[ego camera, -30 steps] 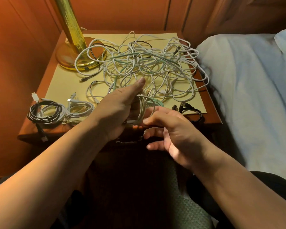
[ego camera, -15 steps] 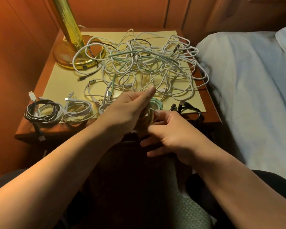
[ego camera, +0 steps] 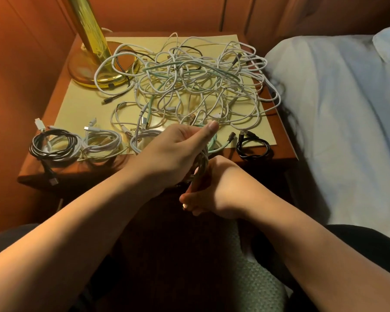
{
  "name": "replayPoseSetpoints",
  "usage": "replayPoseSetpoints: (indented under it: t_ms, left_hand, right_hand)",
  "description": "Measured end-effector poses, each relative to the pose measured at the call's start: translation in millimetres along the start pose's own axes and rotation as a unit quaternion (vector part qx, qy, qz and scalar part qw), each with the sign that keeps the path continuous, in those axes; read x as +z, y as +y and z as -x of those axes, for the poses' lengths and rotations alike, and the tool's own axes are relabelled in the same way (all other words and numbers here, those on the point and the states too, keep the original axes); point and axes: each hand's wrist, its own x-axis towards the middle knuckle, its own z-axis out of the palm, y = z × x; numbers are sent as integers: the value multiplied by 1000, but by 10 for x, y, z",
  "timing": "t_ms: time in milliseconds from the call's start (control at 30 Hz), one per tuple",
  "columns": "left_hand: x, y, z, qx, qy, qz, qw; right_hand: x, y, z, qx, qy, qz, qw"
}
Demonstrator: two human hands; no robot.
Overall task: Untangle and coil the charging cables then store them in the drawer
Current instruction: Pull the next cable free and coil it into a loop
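A big tangle of white and pale green cables [ego camera: 189, 86] covers the back and middle of the nightstand. My left hand [ego camera: 176, 149] grips a partly wound coil of white and green cable [ego camera: 202, 163] at the front edge. My right hand [ego camera: 212, 190] is just below it, fingers curled around the lower part of the same coil. Finished coils lie along the front: a black and white one [ego camera: 54, 146], a white one [ego camera: 101, 143], another white one [ego camera: 142, 140] half hidden by my left hand, and a small black one [ego camera: 252, 147].
A brass lamp base [ego camera: 95, 73] stands at the back left of the wooden nightstand [ego camera: 279, 154], which carries a yellow mat [ego camera: 77, 104]. A bed with a pale sheet [ego camera: 347, 109] lies to the right. A grey-green cushion [ego camera: 257, 278] sits on my lap.
My left hand moved forward and lower, thumb now on top of the coil. My right hand turned under and closed on the coil's lower part, winding the cable around.
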Motion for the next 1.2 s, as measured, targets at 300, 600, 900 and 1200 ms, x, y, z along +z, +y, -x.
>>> replayPoseSetpoints:
  t_ms: [300, 600, 900, 1200]
  left_hand:
    - [-5, 151, 148, -171, -87, -113, 975]
    - [-147, 197, 229, -173, -71, -175, 967]
    - [-264, 256, 169, -1, 75, -46, 996]
    - [-167, 382, 298, 94, 153, 1, 984]
  right_hand:
    - [191, -8, -149, -42, -31, 201, 978]
    - [272, -150, -26, -98, -7, 262, 960]
    - [-165, -242, 287, -104, -21, 61, 993]
    - [-278, -230, 315, -242, 141, -67, 958]
